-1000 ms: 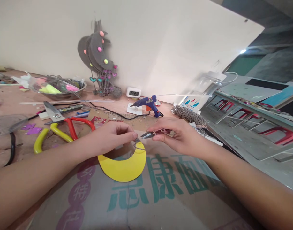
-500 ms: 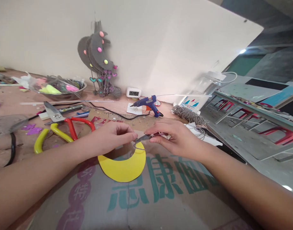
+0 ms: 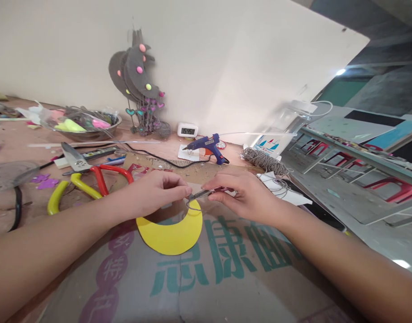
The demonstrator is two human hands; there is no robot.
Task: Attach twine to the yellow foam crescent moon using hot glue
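Observation:
A yellow crescent moon cutout (image 3: 170, 235) lies on the printed cardboard, its right horn just below my fingertips. Grey cord (image 3: 193, 207) loops over that horn. My left hand (image 3: 159, 190) is closed, thumb and forefinger pinching the cord at the horn's tip. From the other side my right hand (image 3: 241, 193) grips a small tool with a dark, narrow tip and reddish handle (image 3: 206, 194); its tip meets the cord by my left fingertips. My fingers cover much of the tool, so its exact kind is unclear.
Behind my hands are a blue glue gun (image 3: 206, 146), a white digital clock (image 3: 187, 130) and a grey cord bundle (image 3: 265, 161). Large scissors (image 3: 91, 179) lie left, near a bowl of craft pieces (image 3: 105, 130). Grey moon ornaments (image 3: 138, 76) hang at the wall.
Both hands, the tool and the yellow crescent have shifted very slightly left. The grips look the same.

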